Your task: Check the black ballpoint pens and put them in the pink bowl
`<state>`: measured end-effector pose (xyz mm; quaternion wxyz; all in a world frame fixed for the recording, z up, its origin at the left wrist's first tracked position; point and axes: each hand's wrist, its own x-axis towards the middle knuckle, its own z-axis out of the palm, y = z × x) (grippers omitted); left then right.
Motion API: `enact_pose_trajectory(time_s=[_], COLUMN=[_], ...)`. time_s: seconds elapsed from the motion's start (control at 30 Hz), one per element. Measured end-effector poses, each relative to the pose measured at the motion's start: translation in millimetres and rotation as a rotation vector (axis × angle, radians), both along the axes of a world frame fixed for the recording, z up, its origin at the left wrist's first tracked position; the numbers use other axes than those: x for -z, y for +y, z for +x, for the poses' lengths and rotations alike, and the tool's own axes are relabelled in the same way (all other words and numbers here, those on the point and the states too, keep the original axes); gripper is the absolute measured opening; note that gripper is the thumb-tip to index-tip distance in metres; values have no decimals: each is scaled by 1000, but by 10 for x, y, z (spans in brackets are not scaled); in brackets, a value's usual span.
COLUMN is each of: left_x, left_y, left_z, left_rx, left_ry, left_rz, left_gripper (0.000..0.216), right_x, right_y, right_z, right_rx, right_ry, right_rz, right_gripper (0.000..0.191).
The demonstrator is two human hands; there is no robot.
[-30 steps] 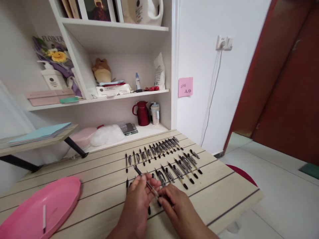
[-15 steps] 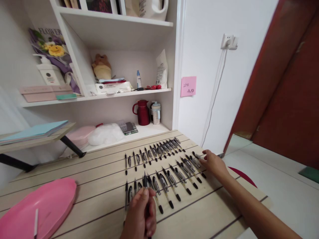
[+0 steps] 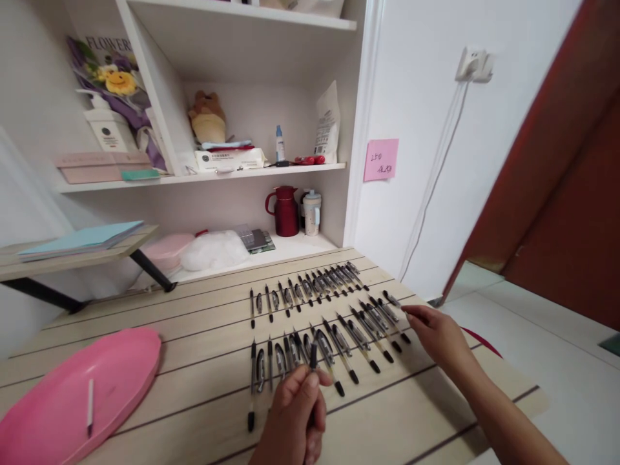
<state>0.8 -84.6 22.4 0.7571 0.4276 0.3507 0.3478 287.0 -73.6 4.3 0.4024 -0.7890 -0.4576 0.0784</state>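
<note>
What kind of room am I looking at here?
Probably a room at home used for piecework: white shelves hold a plush toy and red jug, while pen parts lie in rows on a wooden table.

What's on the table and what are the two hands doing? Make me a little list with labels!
left hand: left hand closed around a black pen, tip up
right hand: right hand stretched out, fingers at the right end of the pen rows
pens: many black pens and caps laid side by side in rows
table: light wooden table with dark stripes
tray: pink tray at the left, one white stick in it
shelf: red jug and a cup behind the table
wall: pink sticky note
</note>
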Motion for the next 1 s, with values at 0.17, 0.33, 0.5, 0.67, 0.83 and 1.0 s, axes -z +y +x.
enact_pose_trajectory(time_s=[0.17, 0.33, 0.5, 0.67, 0.83, 1.0], left_x=[0, 8, 6, -24, -49, -36], left_y=[-41, -35, -18, -34, -50, -37], left_z=[17, 0, -10, -17, -26, -38], left_rx=[99, 105, 127, 119, 126, 144], left_ry=[8, 4, 49, 69, 89, 94], left_rz=[21, 49, 45, 55, 67, 61], left_gripper=[33, 33, 35, 34, 30, 30], right_x=[-297, -495, -516, -520, -537, -555], right_y=[-160, -79, 2, -13, -25, -41], right_z=[-870, -1316, -1317, -1312, -1303, -1293], right_rx=[-362, -512, -552, -607, -627, -698], right_ry=[705, 970, 1067, 1050, 987, 939], right_rz=[144, 220, 229, 184, 182, 132], right_gripper=[28, 22, 35, 37, 35, 36])
